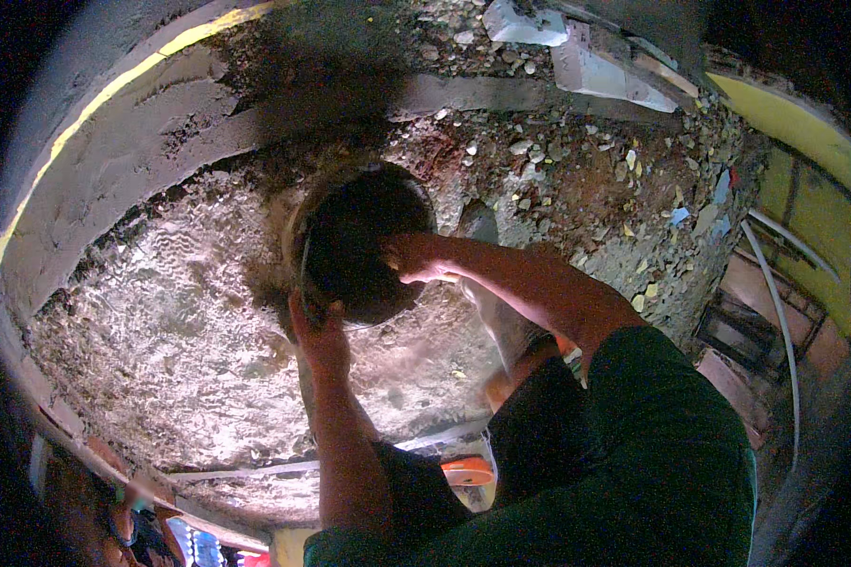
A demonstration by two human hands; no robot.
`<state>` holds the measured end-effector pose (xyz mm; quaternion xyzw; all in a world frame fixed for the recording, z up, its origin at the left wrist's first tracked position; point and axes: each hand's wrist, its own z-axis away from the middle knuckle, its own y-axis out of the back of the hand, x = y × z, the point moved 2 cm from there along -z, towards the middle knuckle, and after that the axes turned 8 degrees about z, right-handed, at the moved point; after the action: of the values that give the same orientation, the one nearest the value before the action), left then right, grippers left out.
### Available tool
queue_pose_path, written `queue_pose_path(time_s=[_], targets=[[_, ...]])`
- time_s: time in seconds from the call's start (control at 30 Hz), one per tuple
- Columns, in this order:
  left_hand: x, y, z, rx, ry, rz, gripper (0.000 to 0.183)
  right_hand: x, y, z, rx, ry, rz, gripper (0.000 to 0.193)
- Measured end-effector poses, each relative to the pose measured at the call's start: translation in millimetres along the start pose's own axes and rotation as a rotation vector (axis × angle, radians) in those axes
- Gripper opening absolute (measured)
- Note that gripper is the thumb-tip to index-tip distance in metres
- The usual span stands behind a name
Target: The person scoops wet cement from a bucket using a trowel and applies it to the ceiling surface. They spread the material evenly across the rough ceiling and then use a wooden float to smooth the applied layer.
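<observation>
A dark round tub (355,227) sits on the rough, rubble-strewn ground in front of me; its inside is too dark to make out. My left hand (323,342) grips its near left rim, the fingers on the edge. My right hand (412,257) reaches over the right side of the tub with its fingers curled. Whatever it may hold is hidden in shadow. Just beyond my right wrist stands a small grey lump (479,222). Bent legs in dark clothing show beneath my arms.
Broken chips and stones (539,151) cover the far right ground. Pale slabs (615,71) lie at the back. A low grey ledge (142,142) with a yellow edge curves along the left. A white pipe (783,331) and yellow wall (804,123) stand right. An orange object (468,471) lies near my legs.
</observation>
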<state>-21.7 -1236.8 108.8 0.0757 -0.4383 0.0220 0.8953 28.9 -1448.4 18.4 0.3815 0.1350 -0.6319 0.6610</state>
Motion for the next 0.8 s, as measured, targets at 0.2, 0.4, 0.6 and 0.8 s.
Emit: queue_pose_path(time_s=[0.2, 0.4, 0.6, 0.8], targets=[[2.5, 1.3, -2.4, 0.061, -0.054, -0.088, 0.061, -7.4, 32.4, 41.3, -0.067, -0.154, -0.253, 0.049], [-2.3, 14.5, -5.6, 0.029, 0.030, 0.255, 0.052, -15.8, 46.8, 60.4, -0.002, -0.056, -0.166, 0.054], [-1.7, 20.4, -8.7, 0.122, 0.092, 0.340, 0.052, 6.4, 22.9, 112.6, -0.223, -0.266, -0.321, 0.065], [-8.9, 24.4, -11.9, 0.179, 0.115, 0.503, 0.064, -17.1, 77.4, 173.5, -0.007, -0.128, 0.094, 0.060]])
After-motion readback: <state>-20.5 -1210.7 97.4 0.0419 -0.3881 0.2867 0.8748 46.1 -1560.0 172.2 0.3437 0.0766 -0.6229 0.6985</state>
